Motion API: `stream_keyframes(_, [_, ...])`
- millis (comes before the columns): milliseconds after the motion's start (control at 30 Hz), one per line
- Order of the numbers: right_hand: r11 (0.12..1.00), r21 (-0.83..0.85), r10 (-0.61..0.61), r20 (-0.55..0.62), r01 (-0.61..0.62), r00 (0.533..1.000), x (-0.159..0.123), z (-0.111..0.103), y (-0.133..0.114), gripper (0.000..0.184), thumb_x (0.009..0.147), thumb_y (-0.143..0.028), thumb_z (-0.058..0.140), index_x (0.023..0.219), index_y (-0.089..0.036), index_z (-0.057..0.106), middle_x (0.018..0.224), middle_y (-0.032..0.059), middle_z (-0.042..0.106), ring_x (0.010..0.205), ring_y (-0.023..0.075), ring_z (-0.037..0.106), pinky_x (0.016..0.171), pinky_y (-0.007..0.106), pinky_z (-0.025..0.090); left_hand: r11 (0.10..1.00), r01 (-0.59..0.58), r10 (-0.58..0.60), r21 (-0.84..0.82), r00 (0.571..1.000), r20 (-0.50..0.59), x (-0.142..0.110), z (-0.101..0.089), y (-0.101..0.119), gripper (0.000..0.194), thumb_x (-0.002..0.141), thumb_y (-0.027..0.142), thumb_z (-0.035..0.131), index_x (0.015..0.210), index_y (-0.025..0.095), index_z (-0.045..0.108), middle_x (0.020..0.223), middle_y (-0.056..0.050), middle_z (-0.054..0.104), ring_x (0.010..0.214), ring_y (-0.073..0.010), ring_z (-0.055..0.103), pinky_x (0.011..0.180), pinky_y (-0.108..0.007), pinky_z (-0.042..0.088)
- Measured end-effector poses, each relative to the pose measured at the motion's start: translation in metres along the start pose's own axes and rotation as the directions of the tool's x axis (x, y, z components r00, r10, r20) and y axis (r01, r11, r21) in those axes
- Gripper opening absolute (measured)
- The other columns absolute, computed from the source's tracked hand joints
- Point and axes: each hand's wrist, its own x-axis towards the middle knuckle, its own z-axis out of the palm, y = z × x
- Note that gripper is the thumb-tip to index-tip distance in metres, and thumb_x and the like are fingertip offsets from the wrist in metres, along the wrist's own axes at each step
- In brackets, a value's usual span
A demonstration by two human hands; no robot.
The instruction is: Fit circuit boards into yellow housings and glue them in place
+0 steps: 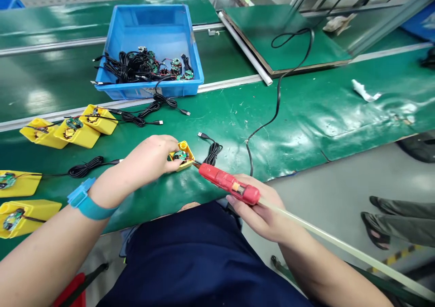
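Observation:
My left hand (154,155) is closed around a yellow plastic housing (189,163), gripping its sides. A green circuit board (181,155) shows inside the housing's open top. In my right hand (261,203) is a red hot glue gun (227,182), with a long pale glue stick (326,237) coming out of its back end. The gun's nozzle points left at the housing's near right corner; whether it touches cannot be made out. Just right of the housing lies a coiled black USB cable (213,153).
A blue bin (152,17) of wired circuit boards stands at the back. Several yellow housings (86,137) with boards and cables sit at left. The gun's black cord (278,94) crosses the green bench. A person's feet (377,234) show at right.

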Motion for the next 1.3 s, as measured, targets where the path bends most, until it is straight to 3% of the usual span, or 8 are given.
stream_keyframes(167, [1.0, 0.004, 0.009, 0.025, -0.009, 1.0, 0.001, 0.009, -0.002, 0.023, 0.094, -0.008, 0.056, 0.113, -0.02, 0.058, 0.097, 0.0075, 0.067, 0.085, 0.0193, 0.066, 0.077, 0.032, 0.057, 0.995, 0.01, -0.014, -0.096, 0.999, -0.042, -0.003, 0.008, -0.011, 0.015, 0.084, 0.036, 0.071, 0.082, 0.021, 0.075, 0.094, -0.006, 0.077, 0.087, -0.0208, 0.072, 0.08, -0.029, 0.054])
stream_keyframes(333, [0.999, -0.039, -0.022, 0.044, 0.024, 0.999, 0.003, 0.016, -0.002, 0.026, 0.092, -0.007, 0.056, 0.115, -0.019, 0.056, 0.101, 0.0083, 0.067, 0.088, 0.0199, 0.066, 0.078, 0.033, 0.057, 0.997, 0.03, -0.037, -0.068, 0.994, -0.108, -0.006, 0.014, -0.01, 0.015, 0.08, 0.034, 0.075, 0.083, 0.019, 0.075, 0.097, -0.008, 0.076, 0.091, -0.0221, 0.071, 0.084, -0.03, 0.054])
stream_keyframes(700, [0.995, -0.087, -0.036, 0.062, 0.041, 0.997, 0.002, 0.019, -0.003, 0.029, 0.092, -0.007, 0.055, 0.118, -0.019, 0.055, 0.099, 0.0089, 0.066, 0.089, 0.0217, 0.067, 0.077, 0.034, 0.057, 0.995, -0.006, -0.008, -0.103, 0.99, -0.142, -0.015, 0.025, -0.011, 0.016, 0.087, 0.032, 0.068, 0.088, 0.017, 0.075, 0.105, -0.01, 0.075, 0.093, -0.0225, 0.072, 0.084, -0.032, 0.054])
stream_keyframes(1000, [0.99, -0.133, -0.024, 0.105, 0.038, 0.994, 0.013, 0.019, -0.004, 0.022, 0.093, -0.01, 0.054, 0.112, -0.021, 0.055, 0.098, 0.008, 0.067, 0.084, 0.0209, 0.067, 0.074, 0.034, 0.057, 0.966, 0.091, -0.104, -0.243, 0.994, -0.044, -0.008, 0.016, -0.016, 0.021, 0.086, 0.037, 0.067, 0.085, 0.019, 0.077, 0.094, -0.006, 0.078, 0.085, -0.02, 0.071, 0.079, -0.03, 0.05])
stream_keyframes(1300, [0.979, -0.2, -0.023, 0.129, 0.049, 0.991, 0.017, 0.024, -0.001, 0.017, 0.096, -0.013, 0.055, 0.112, -0.021, 0.055, 0.094, 0.0063, 0.064, 0.082, 0.0199, 0.064, 0.072, 0.032, 0.055, 0.941, 0.131, -0.15, -0.313, 0.988, -0.037, -0.006, 0.011, -0.011, 0.017, 0.081, 0.035, 0.072, 0.08, 0.02, 0.078, 0.084, -0.005, 0.078, 0.076, -0.0189, 0.068, 0.074, -0.03, 0.049])
